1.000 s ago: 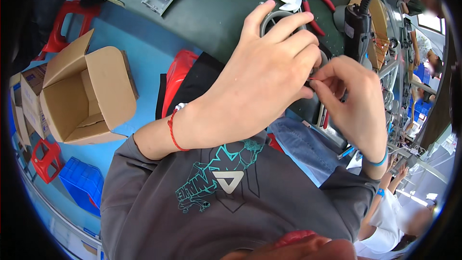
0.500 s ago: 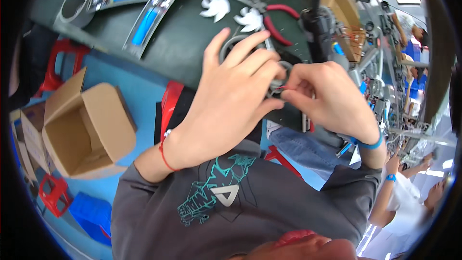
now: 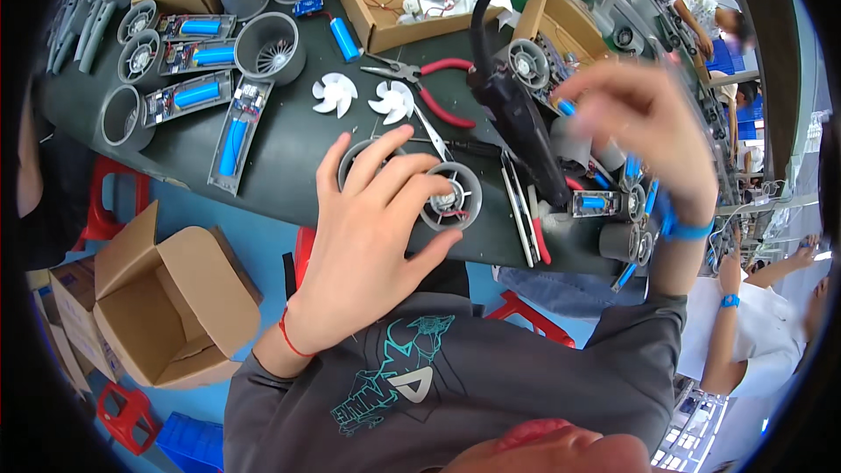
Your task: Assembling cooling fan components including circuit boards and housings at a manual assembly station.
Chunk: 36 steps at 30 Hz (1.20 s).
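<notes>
My left hand (image 3: 363, 228) is spread over the table's near edge, its thumb and index finger against the rim of a grey ring-shaped housing (image 3: 476, 199). Inside that ring sit a small motor and a red wire. A second grey ring (image 3: 352, 160) shows partly behind my fingers. Raised over the right part of the table, my right hand (image 3: 648, 123) is smeared by motion, so its fingers and anything in them cannot be made out. Two white fan blades (image 3: 335, 95) and red-handled pliers (image 3: 442, 64) lie beyond my left hand.
A black corded tool (image 3: 521, 136) hangs between my hands, near tweezers (image 3: 515, 210). Grey shells with blue batteries (image 3: 232, 144) lie at left. Behind stands a cardboard tray (image 3: 377, 35) of motors. An open carton (image 3: 158, 324) is below the table; people sit at right.
My right hand has left the grey housing and moved up and to the right. My left hand stays at the housing. The view has shifted, showing more of the table.
</notes>
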Tool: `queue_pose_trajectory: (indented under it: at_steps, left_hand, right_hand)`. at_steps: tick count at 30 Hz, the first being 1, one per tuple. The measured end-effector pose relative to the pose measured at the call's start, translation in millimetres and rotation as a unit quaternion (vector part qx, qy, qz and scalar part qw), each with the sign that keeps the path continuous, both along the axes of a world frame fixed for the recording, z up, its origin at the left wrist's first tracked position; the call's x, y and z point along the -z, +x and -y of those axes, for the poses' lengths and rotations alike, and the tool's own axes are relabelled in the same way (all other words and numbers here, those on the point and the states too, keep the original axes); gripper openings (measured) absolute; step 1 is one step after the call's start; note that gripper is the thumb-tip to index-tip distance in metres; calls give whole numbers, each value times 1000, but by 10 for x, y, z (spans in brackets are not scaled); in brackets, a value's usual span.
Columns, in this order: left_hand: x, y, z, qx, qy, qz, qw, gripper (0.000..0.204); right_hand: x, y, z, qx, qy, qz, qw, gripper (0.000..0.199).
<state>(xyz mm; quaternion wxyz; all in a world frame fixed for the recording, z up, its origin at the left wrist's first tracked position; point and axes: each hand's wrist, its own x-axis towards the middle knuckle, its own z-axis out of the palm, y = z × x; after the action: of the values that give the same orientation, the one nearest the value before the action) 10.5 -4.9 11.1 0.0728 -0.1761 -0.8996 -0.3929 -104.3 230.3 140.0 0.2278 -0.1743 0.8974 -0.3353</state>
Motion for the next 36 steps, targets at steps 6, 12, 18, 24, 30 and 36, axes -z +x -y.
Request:
queue_pose_trajectory:
  at_steps: [6,12,18,24,30,36]
  left_hand:
    - [-103,-57,28,19,-12,-7,1000,40]
    - [14,-6,-61,-41,-37,-53,997,46]
    - [100,-61,42,-37,6,-87,996,45]
    - [-89,120,512,-120,-13,-117,986,46]
    - [194,10,708,-194,-51,-134,970,43]
    - [174,-160,710,-199,-84,-179,960,43]
  right_hand:
    - [931,-2261,-2179,212,227,-308,899,65]
    - [1247,-2604,-1792,225,182,-20,957,88]
    - [741,-2507,-1964,243,201,-331,889,60]
    - [254,180,-1697,176,-397,-412,801,50]
    - [545,1252,-1068,-4,-743,-128,657,101]
    - [1227,1308,-925,36,-454,-313,833,103]
